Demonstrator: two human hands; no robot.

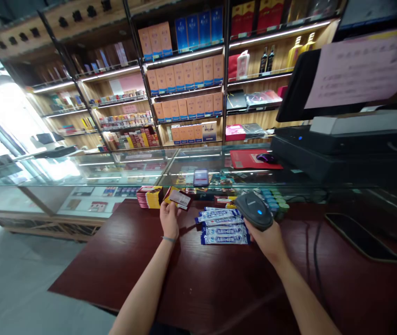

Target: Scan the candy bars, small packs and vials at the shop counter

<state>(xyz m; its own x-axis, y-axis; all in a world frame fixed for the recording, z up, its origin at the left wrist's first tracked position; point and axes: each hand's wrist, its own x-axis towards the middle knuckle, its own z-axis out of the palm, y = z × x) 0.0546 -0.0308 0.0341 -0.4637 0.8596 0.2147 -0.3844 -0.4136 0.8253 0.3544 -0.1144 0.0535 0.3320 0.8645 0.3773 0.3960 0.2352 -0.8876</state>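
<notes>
My left hand (169,222) pinches a flat red and yellow box (180,198), tilted so that a pale printed label faces up. Just left of it, a stack of similar thin boxes (149,197) stands at the back of the dark wooden desk (128,260). In my right hand (271,242) is a black barcode scanner (254,210) with a lit blue light, its head pointing left and away. Several blue and white sachets (224,231) lie in a row between my hands. One more red and yellow box (224,200) lies behind them, partly hidden by the scanner.
Blue and green small packs (278,201) sit behind the scanner. A glass display counter (131,167) borders the desk, with a phone-like device (201,177) and a mouse (266,158) on a red mat. To the right are a monitor (298,88), a cable (317,260) and a dark tray (360,236).
</notes>
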